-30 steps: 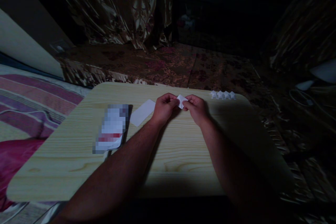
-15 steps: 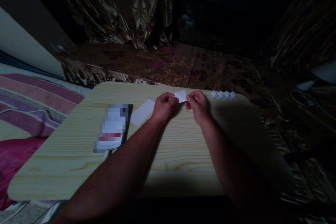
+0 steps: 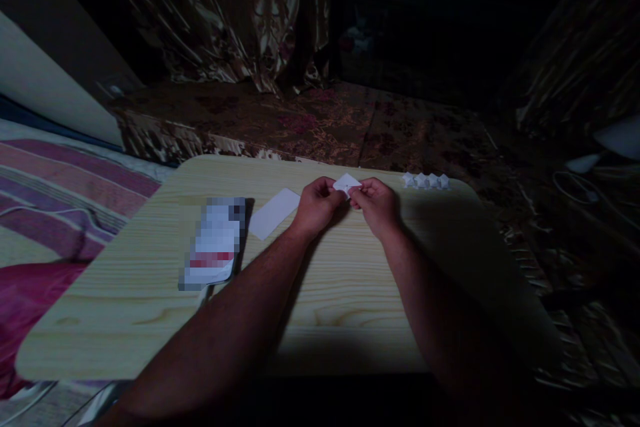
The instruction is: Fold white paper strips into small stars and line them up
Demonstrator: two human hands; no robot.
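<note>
A small folded piece of white paper (image 3: 347, 181) is pinched between my two hands over the far middle of the table. Its top shows as a point, and its lower part is partly hidden by my thumbs. My left hand (image 3: 319, 203) closes on its left side, thumb in front. On its right side my right hand (image 3: 374, 203) grips it, the thumb close to the left one. Just left of my left hand a flat white sheet of paper (image 3: 273, 213) lies on the table. Several small white folded paper stars (image 3: 426, 181) stand in a row to the right.
The light wooden table (image 3: 350, 307) has rounded corners. A blurred-out white item with a red band (image 3: 213, 243) lies on its left part. A striped bedcover (image 3: 60, 193) is at the left, patterned curtains (image 3: 270, 20) hang behind, and a lamp-like white object (image 3: 620, 137) is far right.
The folded paper has turned so that a point faces up. Both hands have drawn closer together, the left one shifting right, with the thumbs now nearly meeting on the paper.
</note>
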